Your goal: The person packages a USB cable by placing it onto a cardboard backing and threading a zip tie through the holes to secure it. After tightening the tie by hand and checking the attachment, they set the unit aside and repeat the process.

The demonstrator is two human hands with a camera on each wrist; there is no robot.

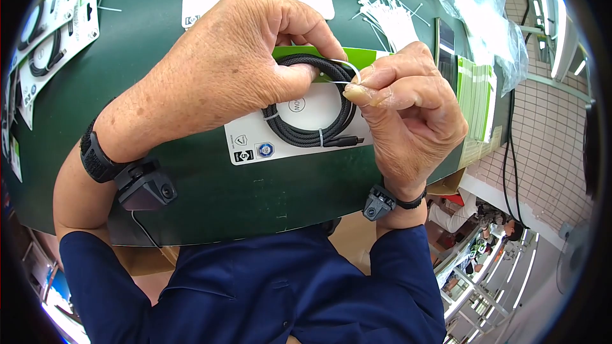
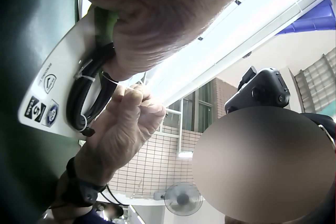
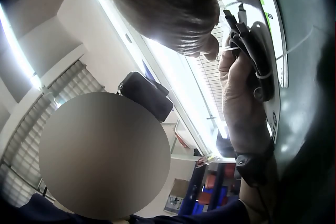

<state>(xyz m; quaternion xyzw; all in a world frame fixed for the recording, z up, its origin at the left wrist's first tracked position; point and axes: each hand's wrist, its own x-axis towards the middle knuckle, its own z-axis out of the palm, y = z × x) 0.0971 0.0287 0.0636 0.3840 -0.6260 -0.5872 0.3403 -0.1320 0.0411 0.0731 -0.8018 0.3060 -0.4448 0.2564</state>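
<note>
A coiled black braided cable [image 1: 344, 111] lies against a white-and-green packaging card [image 1: 248, 140], held in loops by pale ties. My left hand [image 1: 233, 57] grips the coil and card near the top, thumb across the front of the cable. From there a thin white cable tie [image 1: 352, 67] bends in a loop to my right hand [image 1: 421, 105], whose thumb and index finger pinch it. In the right wrist view the cable's plug ends [image 3: 236, 19] stick up above the left hand [image 3: 241, 92]. The left wrist view shows the right hand [image 2: 123, 124] close beside the coil.
Loose white cable ties [image 1: 390, 22] lie in a pile beyond the right hand, near a dark flat device [image 1: 444, 41] and a stack of cards [image 1: 475, 95]. Another card [image 1: 255, 0] lies ahead; carded cables [image 1: 60, 51] crowd the left. A plastic bag [image 1: 475, 3] sits far right.
</note>
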